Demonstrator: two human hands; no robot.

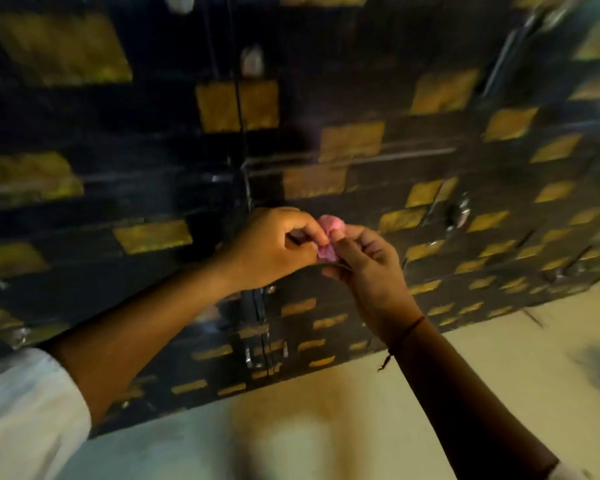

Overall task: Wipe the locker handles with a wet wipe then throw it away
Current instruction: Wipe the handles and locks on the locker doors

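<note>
Currently you are holding a small pink wet wipe between both hands, directly in front of the dark locker doors. Your left hand is curling its fingers and pinching the wipe's near-left edge; your right hand is pinching the opposite edge, thumb and fingertips closing on it. The wad is sitting bunched, so my judgement is that you are teasing it open or refolding it to present a fresh face before wiping; two opposed pinches are the natural way to spread a limp, damp sheet. Neither hand is touching a locker. A metal handle is showing just right of your right hand, and another fitting is sitting well above both hands; motion blur is making their exact shape hard to tell. A thread band is circling your right wrist, and a white sleeve is covering your left upper forearm. Below both hands the pale floor is visible. No bin is in view.
</note>
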